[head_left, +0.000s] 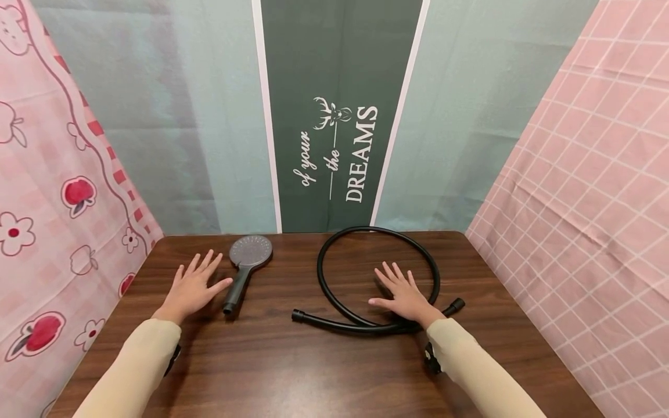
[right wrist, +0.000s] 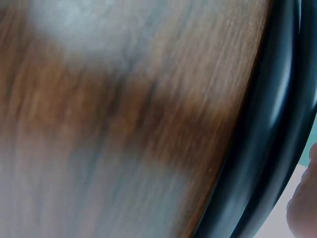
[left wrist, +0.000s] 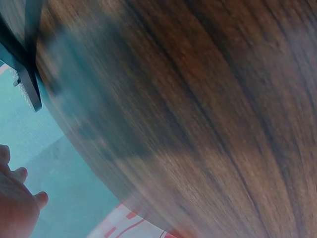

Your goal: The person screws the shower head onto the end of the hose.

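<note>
A dark grey handheld shower head (head_left: pixel 251 252) lies face up on the wooden table, its handle angled toward the near side. My left hand (head_left: pixel 192 290) is just left of that handle, fingers spread and straight, holding nothing. To the right, a black shower hose (head_left: pixel 320 273) lies in a loop with a connector at each end. Over the hose's lower right part is my right hand (head_left: pixel 402 296), its fingers spread inside the loop and gripping nothing. The hose fills the right edge of the right wrist view, where only a bit of that hand shows.
The brown table (head_left: pixel 292 371) ends at a back edge against a hanging grey-green cloth (head_left: pixel 225 116) with a dark lettered panel. Pink patterned cloths hang on the left (head_left: pixel 63 232) and right (head_left: pixel 585 191). Each wrist wears a black strap.
</note>
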Demonstrator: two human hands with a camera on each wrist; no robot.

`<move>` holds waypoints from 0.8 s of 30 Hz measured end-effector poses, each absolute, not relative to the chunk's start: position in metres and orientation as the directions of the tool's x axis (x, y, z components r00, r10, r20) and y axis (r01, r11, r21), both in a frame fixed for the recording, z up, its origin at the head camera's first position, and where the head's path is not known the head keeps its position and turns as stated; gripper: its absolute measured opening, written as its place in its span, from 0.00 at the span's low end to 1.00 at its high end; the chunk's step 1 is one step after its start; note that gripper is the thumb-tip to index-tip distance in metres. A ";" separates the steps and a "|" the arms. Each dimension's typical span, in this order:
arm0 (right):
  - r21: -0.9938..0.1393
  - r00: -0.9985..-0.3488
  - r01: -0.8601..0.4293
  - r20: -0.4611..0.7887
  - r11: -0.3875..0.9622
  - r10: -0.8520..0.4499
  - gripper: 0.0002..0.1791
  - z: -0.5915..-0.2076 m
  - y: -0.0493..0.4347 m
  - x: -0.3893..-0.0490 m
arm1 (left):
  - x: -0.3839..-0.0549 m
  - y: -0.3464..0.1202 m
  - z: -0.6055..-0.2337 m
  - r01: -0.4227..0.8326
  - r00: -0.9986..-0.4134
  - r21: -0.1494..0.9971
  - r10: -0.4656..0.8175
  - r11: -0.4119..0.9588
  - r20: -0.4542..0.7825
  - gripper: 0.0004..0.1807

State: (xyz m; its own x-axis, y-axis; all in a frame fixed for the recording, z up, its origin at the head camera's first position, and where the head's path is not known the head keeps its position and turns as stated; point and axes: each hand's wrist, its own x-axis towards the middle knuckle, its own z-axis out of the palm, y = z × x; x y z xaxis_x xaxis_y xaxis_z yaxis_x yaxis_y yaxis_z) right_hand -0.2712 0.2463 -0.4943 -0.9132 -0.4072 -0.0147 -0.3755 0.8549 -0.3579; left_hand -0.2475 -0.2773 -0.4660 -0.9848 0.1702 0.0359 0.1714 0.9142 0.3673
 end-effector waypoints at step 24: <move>-0.336 -0.888 -0.409 -0.065 0.848 -0.454 0.51 -0.496 0.225 -0.270 | -0.248 -0.272 -0.465 0.171 -0.985 0.358 0.168 0.918 0.040 0.47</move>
